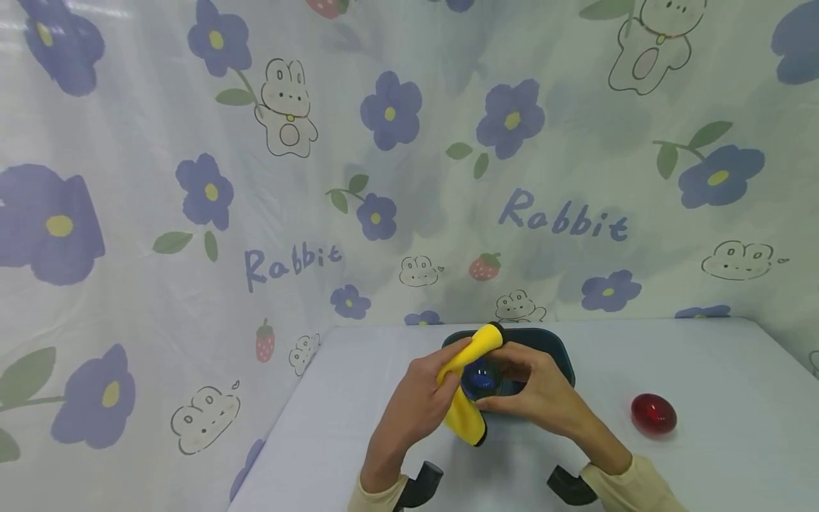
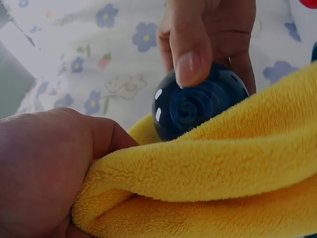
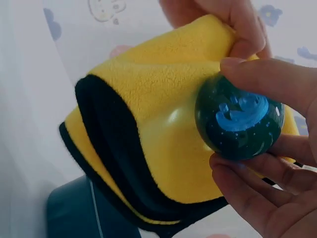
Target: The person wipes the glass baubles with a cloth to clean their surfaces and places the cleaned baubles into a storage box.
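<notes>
My left hand (image 1: 427, 387) grips a folded yellow cloth (image 1: 470, 377) with a black underside, seen close in the left wrist view as a cloth (image 2: 213, 183) bunched in the left hand (image 2: 44, 168). My right hand (image 1: 534, 387) pinches a dark blue glossy ball (image 1: 480, 379) between thumb and fingers. The cloth presses against the ball (image 2: 198, 106). In the right wrist view the ball (image 3: 240, 124) shows a blue swirl inside, the right hand (image 3: 267, 129) pinching it against the yellow cloth (image 3: 158, 124).
A dark teal tray (image 1: 550, 348) lies on the pale table (image 1: 704, 370) behind the hands. A red glossy ball (image 1: 653, 414) sits to the right. A flower-and-rabbit printed sheet (image 1: 256, 178) hangs behind and at the left.
</notes>
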Demonstrator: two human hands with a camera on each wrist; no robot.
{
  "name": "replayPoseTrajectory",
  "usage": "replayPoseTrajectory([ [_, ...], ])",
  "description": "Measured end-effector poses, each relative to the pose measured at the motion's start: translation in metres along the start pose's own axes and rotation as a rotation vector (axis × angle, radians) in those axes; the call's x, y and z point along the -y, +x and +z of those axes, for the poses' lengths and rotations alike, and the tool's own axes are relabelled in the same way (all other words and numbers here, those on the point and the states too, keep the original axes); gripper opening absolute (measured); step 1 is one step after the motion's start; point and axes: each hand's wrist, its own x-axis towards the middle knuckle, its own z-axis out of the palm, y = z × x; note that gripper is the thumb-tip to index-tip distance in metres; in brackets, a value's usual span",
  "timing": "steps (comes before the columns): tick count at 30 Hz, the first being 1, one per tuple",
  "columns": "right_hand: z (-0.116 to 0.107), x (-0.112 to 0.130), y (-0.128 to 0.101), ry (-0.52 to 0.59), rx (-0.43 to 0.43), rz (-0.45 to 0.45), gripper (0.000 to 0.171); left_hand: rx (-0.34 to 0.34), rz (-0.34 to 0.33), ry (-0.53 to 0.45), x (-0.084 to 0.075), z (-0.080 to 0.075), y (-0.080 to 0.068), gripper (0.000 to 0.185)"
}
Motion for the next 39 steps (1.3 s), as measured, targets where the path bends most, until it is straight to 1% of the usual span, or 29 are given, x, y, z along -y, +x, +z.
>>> replayPoseTrajectory([
  [7, 0.0, 0.0, 0.001, 0.066, -0.01, -0.015, 0.055, 0.033, -0.035, -0.059, 0.004, -0.004, 0.001, 0.051],
  [15, -0.003, -0.003, 0.001, 0.139, -0.018, 0.011, 0.048, 0.066, -0.092, -0.122, 0.01, -0.004, 0.004, 0.049],
  [19, -0.005, -0.005, 0.003, 0.158, -0.025, 0.036, 0.046, 0.096, -0.101, -0.179, 0.012, -0.006, 0.004, 0.048],
  [24, -0.008, -0.005, 0.005, 0.209, -0.007, 0.053, 0.05, 0.146, -0.125, -0.261, 0.015, -0.009, 0.006, 0.047],
  [32, -0.011, -0.005, 0.009, 0.217, 0.001, 0.08, 0.051, 0.194, -0.182, -0.357, 0.024, -0.018, 0.009, 0.046],
  [37, -0.011, -0.01, 0.01, 0.168, -0.003, 0.107, 0.051, 0.209, -0.226, -0.414, 0.031, -0.02, 0.009, 0.049],
  [39, -0.011, -0.012, 0.011, 0.169, -0.009, 0.111, 0.051, 0.212, -0.234, -0.434, 0.035, -0.02, 0.009, 0.05],
])
